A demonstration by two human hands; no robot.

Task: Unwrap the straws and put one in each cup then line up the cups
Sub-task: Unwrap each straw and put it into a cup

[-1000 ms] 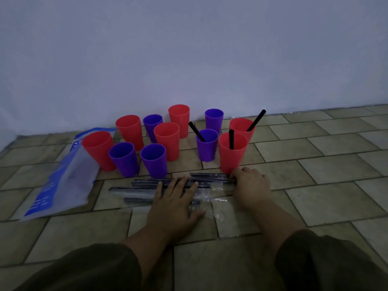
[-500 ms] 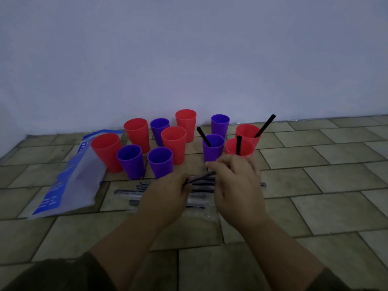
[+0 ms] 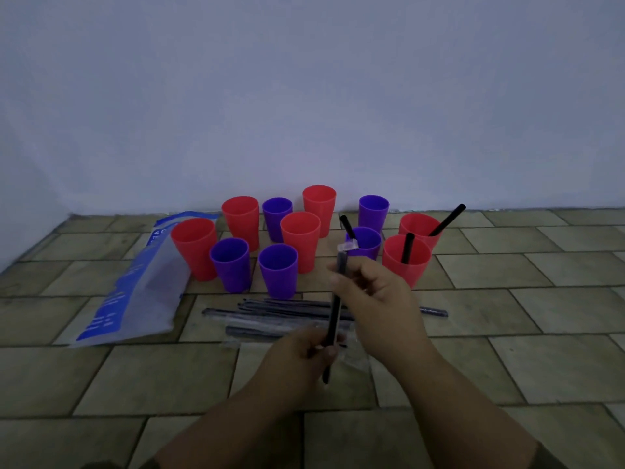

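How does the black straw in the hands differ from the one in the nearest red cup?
The held black straw has clear wrapper on its top; the cup straw, in the near red plastic cup, is bare. Left hand and right hand grip the held straw; the cup straw leans untouched. Both are black.

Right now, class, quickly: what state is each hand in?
Left hand: closed, pinching the straw low down.
Right hand: closed, gripping the same straw near its wrapped top.
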